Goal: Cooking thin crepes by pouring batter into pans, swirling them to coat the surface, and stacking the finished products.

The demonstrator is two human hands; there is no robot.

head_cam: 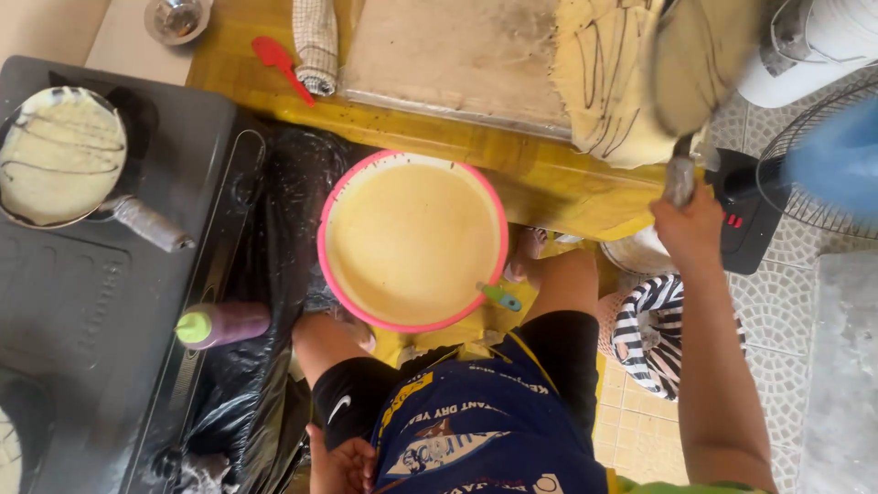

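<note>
Blurred pan (700, 64) in right hand (688, 224)

My one camera, worn on the head, looking steeply down past my apron, close above the pink basin (412, 240) at frame centre, black stove (101, 302) at left, tiled floor at right

The right hand (688, 224) is stretched far forward on a straight, bare arm, its fingers clenched around a handle. The left hand (343, 467) rests low and close in, fingers loosely curled.
</note>
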